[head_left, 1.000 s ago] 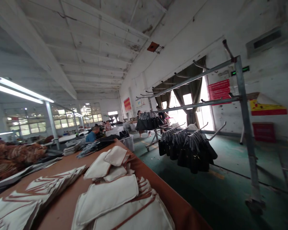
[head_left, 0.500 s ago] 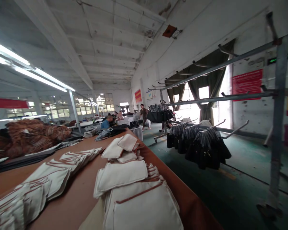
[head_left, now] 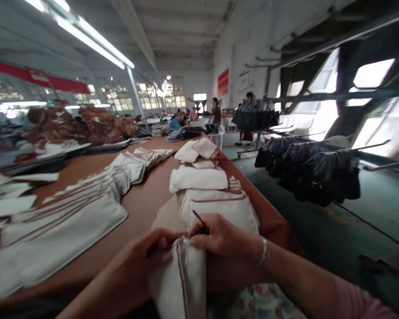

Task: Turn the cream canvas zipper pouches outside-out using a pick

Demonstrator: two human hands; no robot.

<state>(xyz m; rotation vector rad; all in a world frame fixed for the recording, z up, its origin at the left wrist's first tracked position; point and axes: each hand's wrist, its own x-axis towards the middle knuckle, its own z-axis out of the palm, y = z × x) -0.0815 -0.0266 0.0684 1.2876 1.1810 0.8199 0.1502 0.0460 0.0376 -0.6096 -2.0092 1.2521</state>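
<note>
My left hand [head_left: 151, 250] is closed on the top edge of a white fabric piece with brown edging [head_left: 190, 283], which hangs down in front of me. Against that same edge, my right hand [head_left: 221, 237] pinches the cloth and grips a thin dark pointed tool [head_left: 198, 218]; its kind is not clear. Just beyond my hands lies a stack of white pieces with brown trim [head_left: 219, 206] on the brown-covered table [head_left: 146, 190]. To the left, a long fanned row of similar white pieces [head_left: 73, 226] spreads over the table.
Bundled brown material [head_left: 103, 124] and dark flat sheets [head_left: 36, 164] lie at the far left. Right of the table edge stands a metal rack [head_left: 319, 95] hung with black bags [head_left: 322, 177]. Several people are farther back, one in blue [head_left: 177, 122] by the table.
The view has swung down and to the right. Both my hands have come into view, holding the white piece and the dark tool; neither showed before.
</note>
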